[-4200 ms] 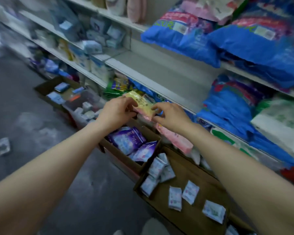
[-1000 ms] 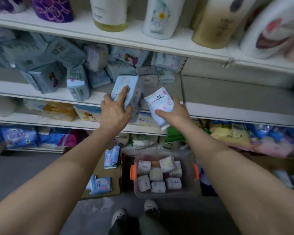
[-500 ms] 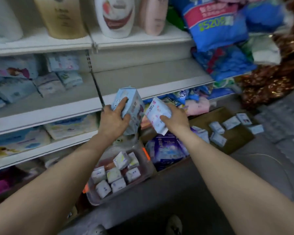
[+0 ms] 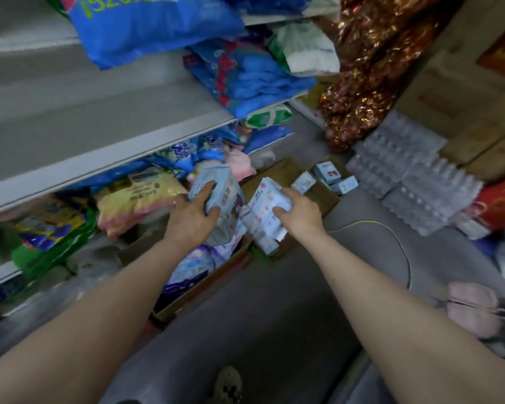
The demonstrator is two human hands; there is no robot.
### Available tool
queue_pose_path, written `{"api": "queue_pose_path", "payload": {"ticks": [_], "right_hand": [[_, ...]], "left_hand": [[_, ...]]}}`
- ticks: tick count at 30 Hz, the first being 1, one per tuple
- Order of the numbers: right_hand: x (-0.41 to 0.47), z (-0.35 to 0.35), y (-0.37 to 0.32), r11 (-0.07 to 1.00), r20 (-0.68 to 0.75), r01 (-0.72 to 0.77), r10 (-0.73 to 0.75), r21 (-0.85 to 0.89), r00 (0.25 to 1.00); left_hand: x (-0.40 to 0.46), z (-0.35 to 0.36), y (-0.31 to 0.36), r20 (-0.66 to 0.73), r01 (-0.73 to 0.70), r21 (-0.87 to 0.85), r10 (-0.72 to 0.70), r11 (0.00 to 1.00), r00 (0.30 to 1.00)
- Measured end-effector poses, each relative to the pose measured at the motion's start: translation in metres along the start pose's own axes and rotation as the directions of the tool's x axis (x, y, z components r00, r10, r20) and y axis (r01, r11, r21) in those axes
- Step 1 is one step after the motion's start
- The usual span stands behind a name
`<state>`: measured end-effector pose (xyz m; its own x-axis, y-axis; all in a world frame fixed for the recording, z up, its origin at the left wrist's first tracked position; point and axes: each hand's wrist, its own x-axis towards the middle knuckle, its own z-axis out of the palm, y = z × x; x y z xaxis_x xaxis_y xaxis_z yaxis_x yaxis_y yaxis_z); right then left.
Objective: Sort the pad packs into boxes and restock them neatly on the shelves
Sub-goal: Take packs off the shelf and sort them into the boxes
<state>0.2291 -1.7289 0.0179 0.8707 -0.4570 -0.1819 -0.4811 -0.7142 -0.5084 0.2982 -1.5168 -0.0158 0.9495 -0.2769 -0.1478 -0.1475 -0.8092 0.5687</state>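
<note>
While both arms are being held out over the floor boxes, a pale blue pad pack [image 4: 220,196] is being gripped by the left hand [image 4: 194,218], its fingers curled over the top edge and its thumb pressed against the pack's front face. Just beside it at three o'clock, a white and pink pad pack [image 4: 264,199] is being pinched by the right hand [image 4: 299,212], thumb on the near face and fingers wrapped behind it. The two packs are being kept close together, nearly touching, above a cardboard box [image 4: 204,284] that is lying at six o'clock from them and is holding purple and white packs. At one o'clock from the hands, a second cardboard box [image 4: 283,170] is sitting on the grey floor [image 4: 274,316] with a few small blue and white packs [image 4: 327,172] inside it. At ten o'clock, a bare grey shelf [image 4: 99,126] is running across the view, and yellow and pink bags [image 4: 137,193] are being stored beneath it. Large blue bags [image 4: 245,77] are lying on the shelves at twelve o'clock.
</note>
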Motion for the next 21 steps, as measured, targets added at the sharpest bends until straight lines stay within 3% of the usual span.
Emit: {"api": "queue_pose_path", "payload": {"ticks": [7,13,18,21], "right_hand": [[0.025,-0.025,0.074,0.99,-0.042,-0.142,0.143,0.02,0.989],[0.071,-0.026,0.094,0.973,-0.069,-0.21,0.216,0.091,0.974],[0.101,-0.023,0.095,0.962,0.009,-0.18,0.182,0.206,0.983],[0.108,-0.021,0.094,0.984,0.077,-0.116,0.106,0.137,0.991]], "left_hand": [[0.028,0.044,0.045,0.065,-0.01,0.039,0.007,0.999,0.998],[0.047,0.062,0.047,0.066,0.02,-0.022,-0.019,1.0,0.998],[0.059,0.072,0.045,0.083,0.086,-0.06,-0.081,0.995,0.993],[0.064,0.077,0.054,0.111,0.086,-0.081,-0.077,0.993,0.991]]}}
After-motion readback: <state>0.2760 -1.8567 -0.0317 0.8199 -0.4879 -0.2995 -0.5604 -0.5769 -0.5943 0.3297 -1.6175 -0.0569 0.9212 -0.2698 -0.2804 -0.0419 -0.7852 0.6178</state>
